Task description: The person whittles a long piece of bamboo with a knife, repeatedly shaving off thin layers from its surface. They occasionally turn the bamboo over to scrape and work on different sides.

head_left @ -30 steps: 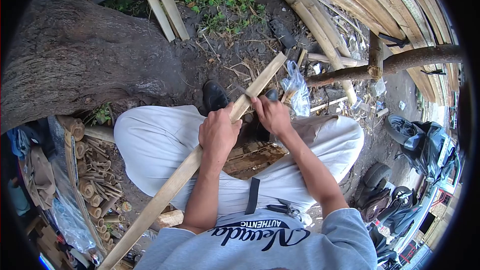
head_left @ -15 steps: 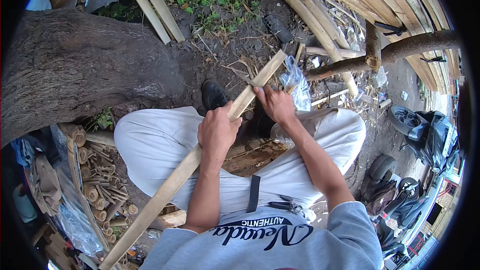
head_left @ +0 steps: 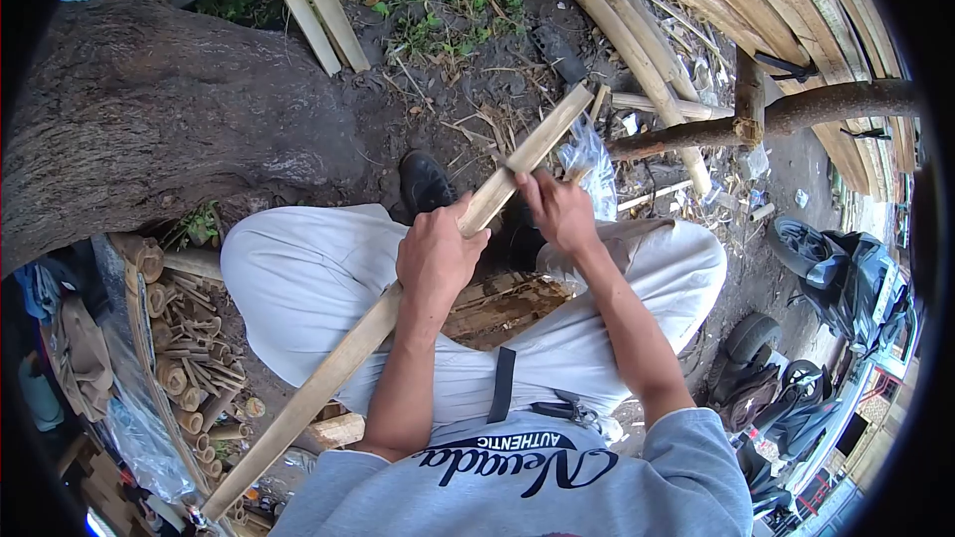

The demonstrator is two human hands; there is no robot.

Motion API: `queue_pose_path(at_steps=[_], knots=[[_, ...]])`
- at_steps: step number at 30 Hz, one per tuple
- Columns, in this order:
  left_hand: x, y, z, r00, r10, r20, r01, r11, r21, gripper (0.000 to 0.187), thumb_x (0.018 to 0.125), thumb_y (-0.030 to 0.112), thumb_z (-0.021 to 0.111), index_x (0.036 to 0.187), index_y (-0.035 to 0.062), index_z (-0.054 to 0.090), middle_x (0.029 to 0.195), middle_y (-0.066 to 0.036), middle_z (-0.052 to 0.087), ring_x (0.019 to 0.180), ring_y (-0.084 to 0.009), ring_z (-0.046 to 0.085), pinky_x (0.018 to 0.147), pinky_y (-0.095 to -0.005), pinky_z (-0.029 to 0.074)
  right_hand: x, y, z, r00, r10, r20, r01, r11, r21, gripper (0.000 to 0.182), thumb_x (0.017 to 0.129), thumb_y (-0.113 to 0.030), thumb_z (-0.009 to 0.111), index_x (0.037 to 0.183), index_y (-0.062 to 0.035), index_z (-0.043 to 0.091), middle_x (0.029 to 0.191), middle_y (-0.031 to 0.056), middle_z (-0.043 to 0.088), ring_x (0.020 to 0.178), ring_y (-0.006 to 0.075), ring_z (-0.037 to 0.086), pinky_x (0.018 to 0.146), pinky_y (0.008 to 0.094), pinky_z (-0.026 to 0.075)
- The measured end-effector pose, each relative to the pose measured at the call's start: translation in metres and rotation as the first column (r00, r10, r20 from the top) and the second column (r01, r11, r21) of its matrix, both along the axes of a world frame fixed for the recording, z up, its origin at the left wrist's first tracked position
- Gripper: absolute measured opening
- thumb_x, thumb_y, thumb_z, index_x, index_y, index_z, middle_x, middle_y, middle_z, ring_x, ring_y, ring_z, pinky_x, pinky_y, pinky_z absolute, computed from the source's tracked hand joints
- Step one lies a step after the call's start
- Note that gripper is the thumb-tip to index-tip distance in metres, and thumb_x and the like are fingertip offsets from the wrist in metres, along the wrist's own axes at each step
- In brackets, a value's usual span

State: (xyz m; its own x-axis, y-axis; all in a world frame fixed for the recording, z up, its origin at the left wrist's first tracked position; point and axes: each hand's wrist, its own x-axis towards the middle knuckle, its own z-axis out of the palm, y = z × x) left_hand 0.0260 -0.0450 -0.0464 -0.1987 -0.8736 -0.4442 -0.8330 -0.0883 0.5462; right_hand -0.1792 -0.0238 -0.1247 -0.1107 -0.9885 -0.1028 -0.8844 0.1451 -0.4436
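Note:
A long split bamboo strip [head_left: 343, 363] slants from the lower left across my lap to beyond my knees. My left hand [head_left: 438, 249] is wrapped round its middle. Farther along the strip, my right hand [head_left: 562, 211] is closed round a knife, whose tan handle end [head_left: 577, 173] shows beside the fingers. The knife's blade is hard to make out now, seen nearly edge-on where it meets the strip. My right thumb lies close to the strip's edge. Below the strip is a dark shoe [head_left: 428, 184].
A thick tree trunk [head_left: 179, 129] lies at the left, with cut bamboo pieces [head_left: 194, 378] below it. A clear plastic bag [head_left: 592, 169] is just past my right hand. A branch rail [head_left: 796, 111], bamboo poles [head_left: 627, 25] and stacked strips [head_left: 756, 0] fill the upper right. Motorcycles [head_left: 846, 273] stand at right.
The strip's far end has shifted slightly up and right. The knife has turned, so its blade, plain before, barely shows. My right hand has moved a little right; my left grip stays.

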Motion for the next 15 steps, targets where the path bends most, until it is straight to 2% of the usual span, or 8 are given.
queue_pose_path(at_steps=[2, 4, 5, 8, 9, 11, 12, 15], knots=[[0.006, 0.000, -0.003, 1.000, 0.025, 0.012, -0.025, 0.999, -0.037, 0.051, 0.085, 0.028, 0.080, 0.133, 0.0143, 0.069, 0.101, -0.020, 0.075, 0.097, -0.0384, 0.072, 0.085, -0.0472, 0.057, 0.010, 0.010, -0.006, 0.996, 0.087, 0.027, -0.087, 0.996, 0.009, 0.046, 0.108, -0.046, 0.047, 0.090, -0.0064, 0.063, 0.061, 0.0245, 0.062, 0.062, 0.0488, 0.064, 0.056, 0.0555, 0.051], [0.009, -0.005, -0.001, 0.999, 0.039, 0.035, -0.040, 0.999, 0.025, 0.053, 0.085, 0.030, 0.080, 0.134, 0.0156, 0.068, 0.105, -0.021, 0.074, 0.100, -0.0386, 0.071, 0.088, -0.0475, 0.056, 0.007, 0.012, -0.015, 0.999, -0.017, -0.051, 0.020, 0.998, 0.066, 0.048, 0.108, -0.047, 0.045, 0.090, -0.0052, 0.062, 0.062, 0.0254, 0.062, 0.062, 0.0490, 0.064, 0.056, 0.0561, 0.051], [0.010, -0.007, 0.001, 0.997, 0.057, 0.047, -0.061, 0.995, 0.080, 0.055, 0.084, 0.031, 0.081, 0.135, 0.0170, 0.067, 0.108, -0.021, 0.074, 0.103, -0.0387, 0.070, 0.090, -0.0478, 0.055, -0.004, 0.005, -0.019, 0.995, -0.101, -0.002, 0.101, 0.995, 0.014, 0.053, 0.108, -0.048, 0.045, 0.088, -0.0031, 0.063, 0.064, 0.0264, 0.063, 0.063, 0.0496, 0.064, 0.056, 0.0574, 0.051], [0.007, -0.007, 0.005, 0.999, 0.027, 0.038, -0.029, 0.997, 0.074, 0.055, 0.084, 0.030, 0.081, 0.135, 0.0165, 0.068, 0.105, -0.020, 0.075, 0.100, -0.0388, 0.070, 0.088, -0.0467, 0.056, -0.040, -0.016, -0.030, 0.972, -0.232, -0.047, 0.233, 0.972, 0.008, 0.056, 0.109, -0.048, 0.042, 0.085, -0.0030, 0.063, 0.068, 0.0270, 0.064, 0.067, 0.0500, 0.066, 0.059, 0.0558, 0.052], [0.006, -0.007, 0.006, 0.999, 0.031, 0.035, -0.034, 0.997, 0.072, 0.055, 0.084, 0.030, 0.081, 0.135, 0.0165, 0.068, 0.105, -0.020, 0.075, 0.100, -0.0388, 0.070, 0.088, -0.0467, 0.056, -0.039, -0.016, -0.026, 0.973, -0.228, -0.049, 0.228, 0.974, 0.006, 0.056, 0.109, -0.048, 0.042, 0.085, -0.0030, 0.063, 0.068, 0.0270, 0.064, 0.067, 0.0500, 0.066, 0.059, 0.0558, 0.052], [0.005, -0.007, 0.007, 0.995, 0.032, -0.097, -0.030, 0.999, 0.025, 0.051, 0.085, 0.028, 0.080, 0.133, 0.0150, 0.069, 0.100, -0.022, 0.075, 0.095, -0.0396, 0.072, 0.083, -0.0473, 0.058, -0.027, -0.010, -0.007, 0.970, -0.205, 0.127, 0.209, 0.978, -0.019, 0.055, 0.109, -0.048, 0.042, 0.084, -0.0023, 0.062, 0.065, 0.0268, 0.062, 0.068, 0.0499, 0.064, 0.061, 0.0559, 0.050], [0.005, -0.007, 0.006, 0.995, 0.040, -0.093, -0.037, 0.999, 0.027, 0.051, 0.085, 0.028, 0.080, 0.133, 0.0150, 0.069, 0.100, -0.022, 0.075, 0.095, -0.0396, 0.072, 0.083, -0.0473, 0.058, -0.016, -0.002, 0.002, 0.967, -0.138, 0.215, 0.144, 0.989, -0.017, 0.051, 0.109, -0.044, 0.045, 0.084, -0.0021, 0.059, 0.064, 0.0252, 0.060, 0.066, 0.0495, 0.063, 0.059, 0.0552, 0.049], [0.004, -0.010, 0.002, 0.993, 0.049, -0.112, -0.045, 0.998, 0.037, 0.051, 0.084, 0.029, 0.080, 0.132, 0.0154, 0.069, 0.100, -0.021, 0.075, 0.095, -0.0397, 0.072, 0.082, -0.0477, 0.058, 0.016, 0.021, 0.007, 0.961, 0.041, 0.275, -0.022, 0.997, -0.069, 0.042, 0.107, -0.038, 0.051, 0.086, -0.0034, 0.057, 0.066, 0.0234, 0.061, 0.068, 0.0478, 0.063, 0.059, 0.0535, 0.049]])
